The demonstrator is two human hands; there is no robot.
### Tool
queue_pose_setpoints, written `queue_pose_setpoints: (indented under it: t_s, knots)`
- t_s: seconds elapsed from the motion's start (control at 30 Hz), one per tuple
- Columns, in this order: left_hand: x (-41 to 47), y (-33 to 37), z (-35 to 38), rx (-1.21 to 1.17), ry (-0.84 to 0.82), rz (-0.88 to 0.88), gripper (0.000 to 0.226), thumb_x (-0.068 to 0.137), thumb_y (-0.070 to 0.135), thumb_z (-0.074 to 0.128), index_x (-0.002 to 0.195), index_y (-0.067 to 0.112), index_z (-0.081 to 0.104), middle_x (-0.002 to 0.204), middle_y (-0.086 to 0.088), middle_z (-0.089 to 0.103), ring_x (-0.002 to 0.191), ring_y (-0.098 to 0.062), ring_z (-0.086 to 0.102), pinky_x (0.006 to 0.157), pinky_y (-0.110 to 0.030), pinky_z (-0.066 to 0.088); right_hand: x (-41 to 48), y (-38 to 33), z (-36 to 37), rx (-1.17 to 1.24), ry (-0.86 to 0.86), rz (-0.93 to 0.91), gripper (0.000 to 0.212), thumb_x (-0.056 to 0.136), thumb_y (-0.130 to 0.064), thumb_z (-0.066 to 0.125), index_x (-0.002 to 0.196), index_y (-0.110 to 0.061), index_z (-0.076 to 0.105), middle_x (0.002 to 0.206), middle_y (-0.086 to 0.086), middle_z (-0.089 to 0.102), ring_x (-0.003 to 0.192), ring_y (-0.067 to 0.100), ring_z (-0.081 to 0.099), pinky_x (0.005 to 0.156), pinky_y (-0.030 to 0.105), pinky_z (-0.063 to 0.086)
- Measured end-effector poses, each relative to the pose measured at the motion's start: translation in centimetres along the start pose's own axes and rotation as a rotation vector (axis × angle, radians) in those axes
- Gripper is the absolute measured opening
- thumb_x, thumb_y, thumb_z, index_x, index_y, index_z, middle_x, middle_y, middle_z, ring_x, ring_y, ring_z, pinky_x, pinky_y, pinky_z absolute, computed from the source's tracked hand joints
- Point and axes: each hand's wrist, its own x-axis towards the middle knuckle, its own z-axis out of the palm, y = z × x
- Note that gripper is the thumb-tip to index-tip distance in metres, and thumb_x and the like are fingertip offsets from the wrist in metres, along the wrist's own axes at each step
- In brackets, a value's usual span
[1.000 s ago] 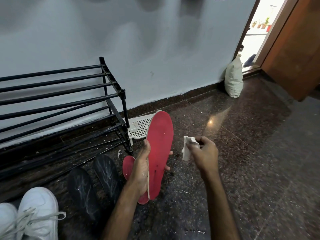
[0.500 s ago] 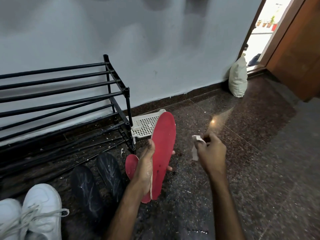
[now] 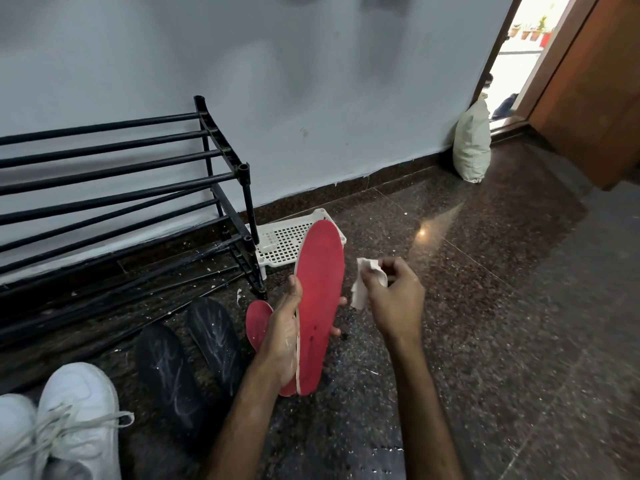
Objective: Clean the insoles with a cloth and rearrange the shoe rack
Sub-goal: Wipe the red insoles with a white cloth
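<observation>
My left hand [image 3: 282, 341] has its grip wrapped round one flat red insole [image 3: 320, 299], toe end raised over the speckled stone floor [image 3: 485, 306]; my right hand [image 3: 394, 299] pinches a crumpled white cloth [image 3: 362, 289] just beside it. A second red insole [image 3: 258, 322] lies behind my left hand, beside two black insoles [image 3: 166, 375] streaked white and two white laced sneakers [image 3: 76, 420]. A perforated white plastic tray [image 3: 287, 240] sits by the black tubular shoe rack [image 3: 221, 178]

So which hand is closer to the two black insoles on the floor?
Left. The left hand, gripping the red insole, is just right of the black insoles; the right hand, holding the cloth, is farther right.
</observation>
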Motion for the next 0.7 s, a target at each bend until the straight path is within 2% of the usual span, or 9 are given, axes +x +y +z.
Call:
queue_pose_setpoints:
  t_s: [0.1, 0.17, 0.27, 0.3, 0.37, 0.43, 0.53, 0.6, 0.7]
  knots:
    - [0.4, -0.5, -0.4, -0.061, 0.042, -0.003, 0.064, 0.097, 0.06, 0.036, 0.13, 0.009, 0.06, 0.098, -0.018, 0.071, 0.065, -0.028, 0.065, 0.059, -0.035, 0.055, -0.5, -1.7, 0.5, 0.472, -0.273, 0.158, 0.019, 0.086, -0.013, 0.072, 0.103, -0.007, 0.067, 0.091, 0.004, 0.072, 0.076, 0.014, 0.067, 0.062, 0.027, 0.055]
    - [0.5, -0.7, -0.5, -0.093, 0.043, -0.012, 0.063, 0.097, 0.058, 0.037, 0.131, 0.01, 0.06, 0.096, -0.015, 0.073, 0.068, -0.025, 0.067, 0.059, -0.035, 0.054, -0.8, -1.6, 1.0, 0.525, -0.36, 0.203, 0.022, 0.085, -0.009, 0.072, 0.106, -0.003, 0.066, 0.092, 0.007, 0.072, 0.076, 0.014, 0.068, 0.062, 0.026, 0.055]
    - [0.6, -0.8, -0.7, -0.11, 0.015, -0.039, 0.066, 0.096, 0.062, 0.034, 0.125, 0.011, 0.065, 0.102, -0.021, 0.072, 0.064, -0.028, 0.066, 0.059, -0.034, 0.052, -0.7, 0.5, 1.5, -0.019, -0.127, 0.117, 0.02, 0.087, -0.015, 0.069, 0.107, -0.009, 0.069, 0.098, 0.001, 0.071, 0.077, 0.011, 0.066, 0.056, 0.013, 0.048]
    - [0.5, -0.6, -0.8, -0.13, -0.003, -0.04, 0.067, 0.096, 0.064, 0.033, 0.121, 0.013, 0.068, 0.109, -0.024, 0.07, 0.063, -0.029, 0.065, 0.062, -0.034, 0.051, -0.6, 1.6, 1.3, -0.093, -0.032, 0.144, 0.02, 0.088, -0.016, 0.069, 0.107, -0.009, 0.069, 0.098, 0.0, 0.07, 0.077, 0.012, 0.066, 0.055, 0.012, 0.046]
    - [0.6, -0.3, -1.1, -0.175, -0.023, -0.038, 0.07, 0.094, 0.068, 0.031, 0.116, 0.015, 0.072, 0.117, -0.026, 0.067, 0.063, -0.029, 0.065, 0.068, -0.037, 0.045, -0.3, 3.6, 0.4, 0.05, 0.035, 0.262, 0.021, 0.087, -0.018, 0.07, 0.106, -0.007, 0.069, 0.097, 0.007, 0.072, 0.079, 0.021, 0.068, 0.058, 0.022, 0.051]
    - [0.6, 0.1, -1.3, -0.214, -0.026, -0.035, 0.073, 0.093, 0.069, 0.029, 0.121, 0.015, 0.069, 0.119, -0.023, 0.068, 0.066, -0.029, 0.067, 0.069, -0.036, 0.044, -0.1, 4.5, -0.4, 0.406, 0.007, 0.45, 0.026, 0.087, -0.013, 0.069, 0.11, -0.001, 0.065, 0.097, 0.015, 0.071, 0.079, 0.025, 0.069, 0.062, 0.031, 0.055]
    - [0.8, 0.2, -1.4, -0.348, -0.057, 0.002, 0.075, 0.096, 0.067, 0.025, 0.138, 0.012, 0.054, 0.131, -0.016, 0.063, 0.095, -0.033, 0.066, 0.076, -0.039, 0.052, 0.0, 3.3, -1.0, 0.765, -0.149, 0.551, 0.018, 0.089, -0.005, 0.066, 0.106, 0.0, 0.065, 0.092, 0.012, 0.071, 0.071, 0.015, 0.069, 0.058, 0.026, 0.056]
    - [0.9, 0.2, -1.6, -0.48, -0.073, 0.047, 0.074, 0.098, 0.063, 0.024, 0.144, 0.01, 0.046, 0.143, -0.017, 0.052, 0.121, -0.037, 0.057, 0.087, -0.044, 0.055, 0.0, 1.9, -1.2, 0.854, -0.207, 0.53, 0.018, 0.088, -0.003, 0.066, 0.106, -0.002, 0.065, 0.093, 0.011, 0.072, 0.071, 0.014, 0.07, 0.056, 0.024, 0.055]
    - [1.0, -0.1, -2.1, -0.582, -0.1, 0.073, 0.075, 0.099, 0.061, 0.025, 0.15, 0.008, 0.035, 0.151, -0.021, 0.041, 0.135, -0.038, 0.045, 0.1, -0.047, 0.048, -0.2, 0.3, -1.6, 0.877, -0.155, 0.456, 0.019, 0.086, -0.001, 0.067, 0.104, -0.007, 0.065, 0.094, 0.007, 0.072, 0.076, 0.015, 0.07, 0.057, 0.024, 0.055]
